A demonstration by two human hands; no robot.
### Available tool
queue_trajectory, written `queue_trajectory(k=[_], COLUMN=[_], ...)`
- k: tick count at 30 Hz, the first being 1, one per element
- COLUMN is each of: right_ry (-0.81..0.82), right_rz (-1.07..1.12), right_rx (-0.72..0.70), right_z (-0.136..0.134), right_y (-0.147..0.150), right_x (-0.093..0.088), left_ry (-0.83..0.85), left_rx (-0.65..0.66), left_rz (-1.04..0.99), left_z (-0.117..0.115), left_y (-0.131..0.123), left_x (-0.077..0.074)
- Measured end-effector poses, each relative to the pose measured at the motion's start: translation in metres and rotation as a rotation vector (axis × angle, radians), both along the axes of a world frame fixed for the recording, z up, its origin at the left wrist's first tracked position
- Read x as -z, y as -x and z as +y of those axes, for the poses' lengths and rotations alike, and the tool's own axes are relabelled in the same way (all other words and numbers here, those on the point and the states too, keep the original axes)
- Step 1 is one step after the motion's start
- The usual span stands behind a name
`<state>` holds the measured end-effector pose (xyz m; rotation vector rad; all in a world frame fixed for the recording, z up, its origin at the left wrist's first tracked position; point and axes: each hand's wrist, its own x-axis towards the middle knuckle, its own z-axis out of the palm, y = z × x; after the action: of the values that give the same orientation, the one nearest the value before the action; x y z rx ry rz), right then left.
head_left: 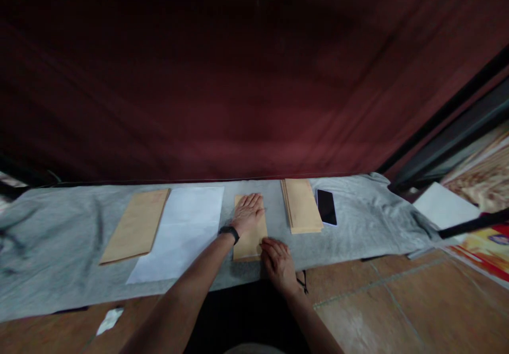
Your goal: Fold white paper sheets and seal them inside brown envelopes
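A brown paper bag [249, 244], folded flat, lies on the grey cloth in front of me. My left hand [247, 215] rests flat on its upper part, fingers stretched out and together, with a dark band on the wrist. At the bag's lower right corner, my right hand [277, 261] has its fingers curled, the fingertips against the paper's edge. Part of that corner is hidden by the fingers. Left of the bag is a white paper sheet [191, 232], partly under a larger stack of brown paper [137, 227]. To the right sits a smaller stack of brown paper bags [304, 205].
A phone [326, 207] lies beside the right stack. The grey cloth [353, 227] covers a long, narrow surface against a dark red panel [254, 105]. Dark bars [449, 110] and a white board [445, 205] are at right. A crumpled white tissue [110, 320] lies on the tiled floor.
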<state>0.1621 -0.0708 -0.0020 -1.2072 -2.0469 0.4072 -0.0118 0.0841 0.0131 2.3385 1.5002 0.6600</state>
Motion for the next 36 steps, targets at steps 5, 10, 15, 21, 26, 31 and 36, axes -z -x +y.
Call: queue_trajectory(k=[5,10,15,21,26,31,36], right_ry=[-0.003,0.009,0.029,0.028,0.025,0.038,0.088], right_rz=[-0.015,-0.002,-0.014,-0.007,0.003,-0.004,0.033], right_rx=[0.003,-0.005,-0.009,-0.006,-0.003,-0.003,-0.002], right_z=[0.000,0.000,-0.001,-0.001,0.000,-0.001,0.001], right_y=[-0.001,-0.002,-0.004,-0.003,-0.003,-0.004,-0.008], right_x=[0.003,0.005,0.001,0.000,0.003,0.003,-0.001], left_ry=[0.022,0.046,0.106,0.141,0.183,0.190,0.165], left_rx=[0.052,0.114,0.144,0.174,0.208,0.191,0.150], left_rz=[0.019,-0.015,0.000,-0.106,-0.136,-0.193,-0.150], left_z=[-0.015,-0.040,-0.062,-0.086,-0.115,-0.145,-0.169], left_y=[0.004,0.008,0.010,0.015,0.019,0.024,0.038], left_x=[0.003,0.004,0.005,0.006,-0.001,-0.010,-0.005])
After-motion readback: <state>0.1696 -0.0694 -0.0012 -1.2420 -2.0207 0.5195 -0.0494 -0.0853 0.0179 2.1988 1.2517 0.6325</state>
